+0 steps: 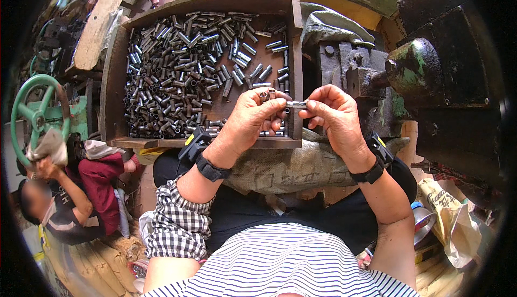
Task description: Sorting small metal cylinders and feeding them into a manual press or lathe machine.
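Short, shiny grey metal tube (296,104) in the middle of the frame, pinched at its ends by left hand (253,113) and right hand (337,117), two brownish metal tubes (271,93) tucked in left hand, brown wooden box (226,2) of heaped grey metal tubes (172,71) at upper left

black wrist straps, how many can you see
2: the left strap on the wrist of the left hand, the right strap on the wrist of the right hand. No others show.
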`<control>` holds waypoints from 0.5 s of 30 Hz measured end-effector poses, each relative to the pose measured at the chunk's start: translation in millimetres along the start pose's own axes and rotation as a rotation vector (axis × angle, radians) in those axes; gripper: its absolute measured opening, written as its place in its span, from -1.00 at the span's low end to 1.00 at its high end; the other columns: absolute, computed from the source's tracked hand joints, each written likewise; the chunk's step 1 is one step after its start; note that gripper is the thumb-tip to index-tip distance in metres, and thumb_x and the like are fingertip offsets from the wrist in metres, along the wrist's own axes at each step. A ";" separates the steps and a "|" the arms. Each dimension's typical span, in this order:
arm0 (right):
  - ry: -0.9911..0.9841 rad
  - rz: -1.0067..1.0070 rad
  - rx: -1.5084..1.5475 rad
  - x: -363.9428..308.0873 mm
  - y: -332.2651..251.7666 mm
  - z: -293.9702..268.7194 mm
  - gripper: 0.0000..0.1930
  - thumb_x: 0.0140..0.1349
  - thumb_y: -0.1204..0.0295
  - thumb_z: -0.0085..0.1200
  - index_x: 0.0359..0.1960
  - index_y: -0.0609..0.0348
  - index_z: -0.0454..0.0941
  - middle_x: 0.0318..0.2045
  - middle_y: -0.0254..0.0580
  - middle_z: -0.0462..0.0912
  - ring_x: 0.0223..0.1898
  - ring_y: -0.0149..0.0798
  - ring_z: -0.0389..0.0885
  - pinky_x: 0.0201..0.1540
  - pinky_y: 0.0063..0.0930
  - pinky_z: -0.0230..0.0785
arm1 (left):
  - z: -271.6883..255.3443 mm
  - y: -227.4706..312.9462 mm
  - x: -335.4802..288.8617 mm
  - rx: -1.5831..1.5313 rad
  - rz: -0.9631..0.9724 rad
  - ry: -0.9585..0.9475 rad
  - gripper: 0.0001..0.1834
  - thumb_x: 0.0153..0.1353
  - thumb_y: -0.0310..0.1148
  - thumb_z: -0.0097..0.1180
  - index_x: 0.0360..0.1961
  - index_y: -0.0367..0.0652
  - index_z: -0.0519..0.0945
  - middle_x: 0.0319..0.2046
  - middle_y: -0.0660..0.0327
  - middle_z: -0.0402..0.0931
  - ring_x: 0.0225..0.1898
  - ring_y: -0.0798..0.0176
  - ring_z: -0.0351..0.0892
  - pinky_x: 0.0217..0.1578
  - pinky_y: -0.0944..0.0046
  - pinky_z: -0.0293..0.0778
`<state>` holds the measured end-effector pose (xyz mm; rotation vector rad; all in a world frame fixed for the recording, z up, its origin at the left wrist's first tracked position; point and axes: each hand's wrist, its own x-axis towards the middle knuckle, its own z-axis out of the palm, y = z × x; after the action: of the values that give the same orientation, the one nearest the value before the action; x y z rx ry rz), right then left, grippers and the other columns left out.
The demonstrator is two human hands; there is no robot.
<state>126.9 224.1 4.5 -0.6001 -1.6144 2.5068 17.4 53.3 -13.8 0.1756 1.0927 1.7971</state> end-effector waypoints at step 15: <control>0.007 -0.158 -0.168 -0.1 6.8 7.5 -0.89 0.18 0.54 0.11 -0.31 0.29 0.46 -0.41 -0.26 0.57 -0.37 -0.39 0.65 -0.40 -0.61 0.53 | 7.6 -11.5 -4.8 -0.084 -0.014 0.094 -0.82 0.20 -0.35 0.14 -0.27 -0.22 0.49 -0.57 0.26 0.51 -0.68 0.45 0.49 -0.70 0.52 0.44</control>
<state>125.0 214.8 1.2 -0.4764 -1.8063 2.2719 31.6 55.3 -16.3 0.0332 1.0791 1.8500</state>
